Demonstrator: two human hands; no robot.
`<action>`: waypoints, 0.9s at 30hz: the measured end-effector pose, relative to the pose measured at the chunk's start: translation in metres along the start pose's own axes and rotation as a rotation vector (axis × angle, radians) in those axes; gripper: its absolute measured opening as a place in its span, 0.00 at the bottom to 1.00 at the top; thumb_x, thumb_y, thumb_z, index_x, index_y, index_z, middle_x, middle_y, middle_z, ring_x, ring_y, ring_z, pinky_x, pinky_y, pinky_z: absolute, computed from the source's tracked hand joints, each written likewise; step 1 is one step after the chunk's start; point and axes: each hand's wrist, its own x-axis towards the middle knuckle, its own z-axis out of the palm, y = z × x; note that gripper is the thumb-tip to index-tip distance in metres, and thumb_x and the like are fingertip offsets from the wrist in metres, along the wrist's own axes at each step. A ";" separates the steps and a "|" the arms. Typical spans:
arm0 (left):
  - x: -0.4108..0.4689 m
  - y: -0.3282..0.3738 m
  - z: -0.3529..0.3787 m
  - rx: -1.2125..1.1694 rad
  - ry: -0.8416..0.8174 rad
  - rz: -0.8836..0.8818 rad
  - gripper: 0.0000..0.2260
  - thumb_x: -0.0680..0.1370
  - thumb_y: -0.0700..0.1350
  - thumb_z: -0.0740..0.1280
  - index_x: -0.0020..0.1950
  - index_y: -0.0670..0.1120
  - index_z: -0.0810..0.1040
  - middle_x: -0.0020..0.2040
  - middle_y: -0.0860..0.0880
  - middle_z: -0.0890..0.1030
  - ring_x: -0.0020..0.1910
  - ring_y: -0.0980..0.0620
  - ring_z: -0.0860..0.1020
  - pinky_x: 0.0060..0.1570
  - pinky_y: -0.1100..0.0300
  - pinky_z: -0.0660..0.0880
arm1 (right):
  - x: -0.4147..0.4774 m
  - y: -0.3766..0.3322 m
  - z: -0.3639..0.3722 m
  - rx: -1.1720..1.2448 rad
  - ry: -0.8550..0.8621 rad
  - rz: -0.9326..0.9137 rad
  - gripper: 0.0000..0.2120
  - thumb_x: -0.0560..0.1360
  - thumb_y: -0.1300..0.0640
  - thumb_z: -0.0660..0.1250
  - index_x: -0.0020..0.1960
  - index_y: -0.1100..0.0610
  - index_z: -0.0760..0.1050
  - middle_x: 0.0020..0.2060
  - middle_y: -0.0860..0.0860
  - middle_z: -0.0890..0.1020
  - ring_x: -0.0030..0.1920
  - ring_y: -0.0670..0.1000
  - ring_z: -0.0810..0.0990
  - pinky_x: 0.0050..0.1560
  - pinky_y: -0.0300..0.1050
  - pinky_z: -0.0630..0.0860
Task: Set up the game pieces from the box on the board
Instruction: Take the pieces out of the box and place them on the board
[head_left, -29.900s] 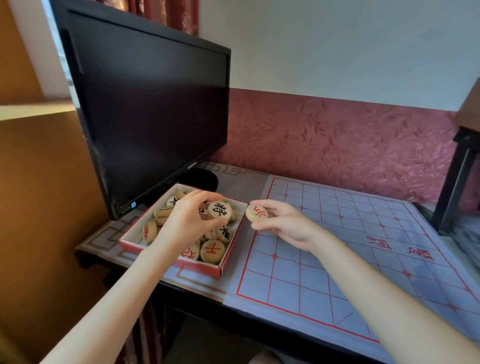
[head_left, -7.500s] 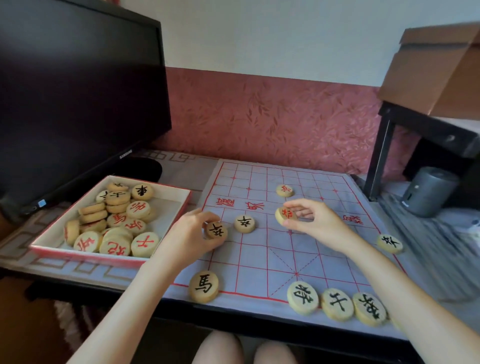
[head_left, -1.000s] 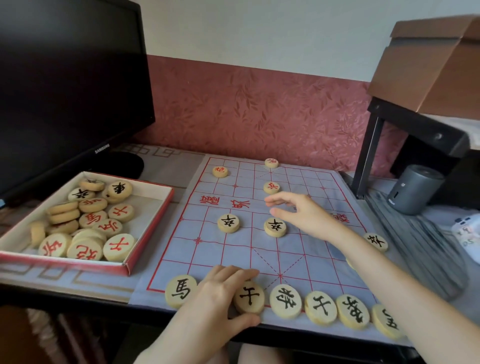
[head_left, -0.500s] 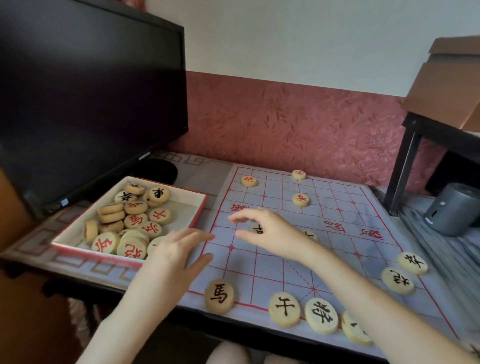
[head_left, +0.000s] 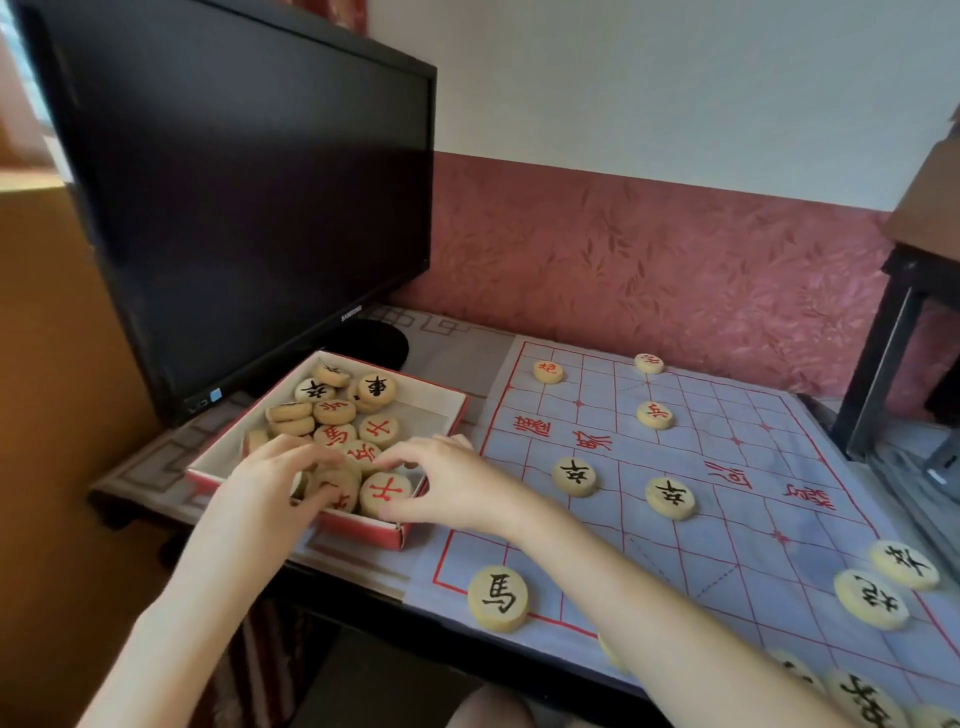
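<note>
We are in a home room: a dark monitor (head_left: 249, 208) stands on a cloth-covered table (head_left: 457, 353) against a wall with red leaf-patterned wallpaper (head_left: 675, 260), and a paper chess board (head_left: 727, 467) is laid out for play

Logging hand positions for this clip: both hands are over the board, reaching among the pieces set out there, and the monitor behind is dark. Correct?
Not quite. In the head view both the left hand and right hand are over the red box, among its pieces, not over the board. The monitor is dark.
</note>
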 end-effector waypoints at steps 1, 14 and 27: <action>0.001 -0.001 0.001 0.003 0.007 0.005 0.14 0.69 0.40 0.73 0.54 0.50 0.81 0.55 0.49 0.78 0.55 0.47 0.76 0.53 0.55 0.74 | 0.001 0.000 0.001 0.020 -0.002 0.020 0.24 0.73 0.48 0.68 0.67 0.48 0.70 0.64 0.52 0.74 0.66 0.56 0.63 0.65 0.48 0.63; 0.013 -0.003 0.011 -0.029 0.104 0.014 0.11 0.73 0.45 0.69 0.55 0.51 0.79 0.56 0.50 0.79 0.57 0.49 0.76 0.53 0.57 0.73 | 0.007 0.005 0.012 0.098 0.121 0.084 0.23 0.72 0.49 0.68 0.66 0.46 0.71 0.60 0.50 0.77 0.65 0.54 0.64 0.62 0.49 0.69; 0.025 0.001 0.004 0.082 -0.135 0.110 0.21 0.70 0.46 0.73 0.62 0.49 0.76 0.62 0.49 0.76 0.63 0.49 0.71 0.58 0.59 0.67 | 0.006 0.012 0.008 0.236 0.222 0.038 0.16 0.73 0.58 0.66 0.61 0.53 0.75 0.51 0.49 0.81 0.50 0.47 0.77 0.51 0.39 0.74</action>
